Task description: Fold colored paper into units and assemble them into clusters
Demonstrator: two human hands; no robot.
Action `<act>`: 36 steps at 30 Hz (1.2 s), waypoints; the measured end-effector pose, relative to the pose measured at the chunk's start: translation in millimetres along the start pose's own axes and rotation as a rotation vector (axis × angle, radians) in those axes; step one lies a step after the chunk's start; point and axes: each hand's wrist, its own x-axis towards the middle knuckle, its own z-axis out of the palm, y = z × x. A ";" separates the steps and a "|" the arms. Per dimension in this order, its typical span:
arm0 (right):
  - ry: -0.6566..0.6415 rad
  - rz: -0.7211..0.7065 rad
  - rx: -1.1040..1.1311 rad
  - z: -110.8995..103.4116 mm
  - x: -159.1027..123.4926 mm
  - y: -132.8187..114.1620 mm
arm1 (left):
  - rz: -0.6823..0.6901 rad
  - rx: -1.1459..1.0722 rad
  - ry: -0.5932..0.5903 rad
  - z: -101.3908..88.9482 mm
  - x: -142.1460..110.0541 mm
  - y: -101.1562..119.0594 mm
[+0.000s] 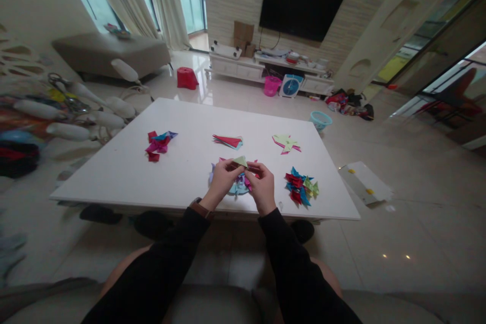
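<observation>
Both my hands are raised just over the near edge of a low white table [182,131]. My left hand [223,176] and my right hand [261,185] pinch a small folded paper piece [240,161], pale green on top with pink below. Their fingers are closed on it from either side. Under my hands lies a heap of folded paper in light blue and pink [236,187]. A brown watch strap sits on my left wrist.
More piles of folded paper lie on the table: magenta and blue at the left [158,145], red and teal in the middle [228,140], green and pink at the back right [286,143], red, blue and green at the right [301,187]. A sheet [365,182] lies on the floor.
</observation>
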 end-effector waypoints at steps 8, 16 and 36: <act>0.002 0.018 -0.015 -0.2 0.6 0.2 | 0.005 -0.003 -0.012 -0.2 1.3 -2.4; 0.026 0.027 -0.021 1.9 -0.8 2.8 | 0.074 0.050 -0.060 0.0 1.8 -1.1; 0.049 0.018 -0.029 0.2 0.7 4.1 | 0.017 0.043 -0.026 0.1 -0.8 4.4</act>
